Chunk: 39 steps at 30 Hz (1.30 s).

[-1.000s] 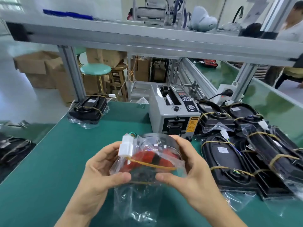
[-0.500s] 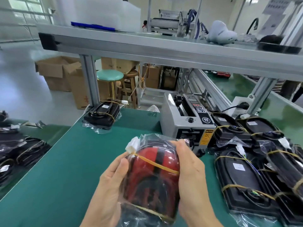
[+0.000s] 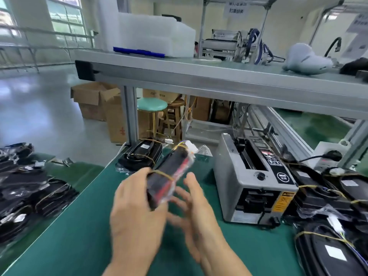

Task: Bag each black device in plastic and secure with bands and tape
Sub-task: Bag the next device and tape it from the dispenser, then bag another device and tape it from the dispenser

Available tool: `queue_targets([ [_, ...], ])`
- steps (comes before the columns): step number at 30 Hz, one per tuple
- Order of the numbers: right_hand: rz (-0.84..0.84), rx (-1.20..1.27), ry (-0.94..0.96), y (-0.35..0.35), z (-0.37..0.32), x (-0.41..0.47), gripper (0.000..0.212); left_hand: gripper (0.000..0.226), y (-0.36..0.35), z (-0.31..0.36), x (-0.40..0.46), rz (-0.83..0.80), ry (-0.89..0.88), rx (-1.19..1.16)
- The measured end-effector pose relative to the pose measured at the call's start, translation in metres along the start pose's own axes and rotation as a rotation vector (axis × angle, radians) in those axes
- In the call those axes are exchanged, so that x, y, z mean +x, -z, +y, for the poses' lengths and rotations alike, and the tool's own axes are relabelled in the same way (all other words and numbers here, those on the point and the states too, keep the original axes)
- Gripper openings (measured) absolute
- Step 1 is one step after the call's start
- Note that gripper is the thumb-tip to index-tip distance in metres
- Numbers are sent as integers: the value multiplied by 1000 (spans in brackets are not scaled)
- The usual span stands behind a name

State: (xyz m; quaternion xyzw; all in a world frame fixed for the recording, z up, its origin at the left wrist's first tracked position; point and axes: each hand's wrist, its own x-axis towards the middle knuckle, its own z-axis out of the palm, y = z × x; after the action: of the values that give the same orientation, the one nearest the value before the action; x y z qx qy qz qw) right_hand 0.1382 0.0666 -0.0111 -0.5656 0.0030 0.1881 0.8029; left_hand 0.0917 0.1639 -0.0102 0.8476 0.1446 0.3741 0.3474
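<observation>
Nearest, the left hand (image 3: 137,208) grips the lower end of the bagged device (image 3: 169,176), its fingers curled round the black and red body just below a yellow rubber band (image 3: 161,173); the device is held in the air above the green bench mat (image 3: 79,226), tilted so that its white connector (image 3: 190,149) points up and away. Beside it, on the side towards the tape dispenser (image 3: 256,184), the right hand (image 3: 197,212) is blurred with fingers spread and loose; it appears to hold nothing, though whether a fingertip touches the bag I cannot tell. With one hand carrying the device by an end, the slick plastic could slip in the grip, and the band could roll off towards the connector if the bag is dragged on. The loose bag tail by the palm may also bunch, so any tape would catch on folds and not lie flat. The dispenser stands just beside the device on the right-hand side; reaching across could snag the connector wires. Beyond the device, another banded device (image 3: 141,156) lies at the far edge of the mat, and further finished units (image 3: 326,253) crowd the far side of the dispenser. More bagged units (image 3: 23,196) are heaped well apart on the opposite side.
</observation>
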Motion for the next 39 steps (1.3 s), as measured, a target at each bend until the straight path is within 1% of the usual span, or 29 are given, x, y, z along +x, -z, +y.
queue_targets([
  [1,-74,124,-46,-3,0,8,59,60,-17,2,3,-11,-133,90],
  [2,-105,204,-72,-2,0,21,62,64,-33,3,6,-42,-250,172],
  [3,-99,243,-92,0,0,37,56,67,-47,2,11,-75,-323,230],
  [5,12,239,-143,8,0,70,37,68,-69,-7,25,-116,-410,292],
  [6,58,232,-155,9,0,85,31,69,-79,-14,34,-141,-440,321],
  [8,133,213,-153,8,5,113,35,68,-97,-31,49,-204,-465,406],
  [11,230,-26,-139,8,13,145,48,70,-120,-59,65,-245,-496,485],
  [13,299,-268,-115,12,15,160,45,69,-133,-75,71,-204,-557,540],
  [16,421,-630,-18,16,7,157,40,46,-149,-81,76,-138,-640,584],
  [17,423,-710,27,14,3,144,40,41,-153,-79,77,-128,-644,598],
  [18,379,-757,81,13,1,126,40,40,-157,-79,78,-132,-639,606],
  [20,179,-787,185,10,-1,74,41,51,-161,-78,81,-173,-611,621],
  [22,-14,-842,240,12,0,14,46,61,-162,-80,83,-222,-579,642],
  [23,-70,-866,256,18,-1,-15,48,63,-161,-80,82,-246,-559,641],
  [24,-85,-900,273,28,-3,-41,53,64,-161,-78,81,-279,-537,639],
  [25,-59,-932,295,40,-6,-66,57,65,-159,-75,80,-329,-518,638],
  [26,6,-953,325,56,-10,-88,60,66,-156,-69,79,-380,-499,632],
  [27,82,-968,353,73,-17,-109,58,69,-150,-62,79,-430,-456,602],
  [28,166,-972,384,91,-24,-129,50,71,-140,-52,76,-485,-379,548],
  [29,277,-973,430,109,-30,-146,44,69,-129,-40,69,-494,-315,471],
  [30,406,-1006,489,126,-36,-162,42,61,-117,-29,58,-441,-299,351],
  [32,645,-1146,617,164,-49,-188,38,36,-90,7,15,-341,-358,29],
  [33,752,-1187,657,183,-58,-197,36,20,-80,29,-13,-382,-353,-145],
  [34,842,-1220,675,203,-71,-205,33,18,-75,51,-38,-501,-307,-283],
  [35,928,-1268,657,226,-84,-208,33,21,-76,73,-60,-665,-228,-404],
  [36,1020,-1336,580,251,-99,-209,35,22,-80,94,-78,-838,-125,-515],
  [37,1103,-1413,437,275,-113,-207,42,21,-89,112,-93,-998,-27,-600],
  [38,1144,-1448,248,300,-126,-202,51,18,-100,130,-105,-1136,55,-656],
  [39,1129,-1419,45,322,-135,-195,59,17,-112,146,-112,-1246,126,-687],
])
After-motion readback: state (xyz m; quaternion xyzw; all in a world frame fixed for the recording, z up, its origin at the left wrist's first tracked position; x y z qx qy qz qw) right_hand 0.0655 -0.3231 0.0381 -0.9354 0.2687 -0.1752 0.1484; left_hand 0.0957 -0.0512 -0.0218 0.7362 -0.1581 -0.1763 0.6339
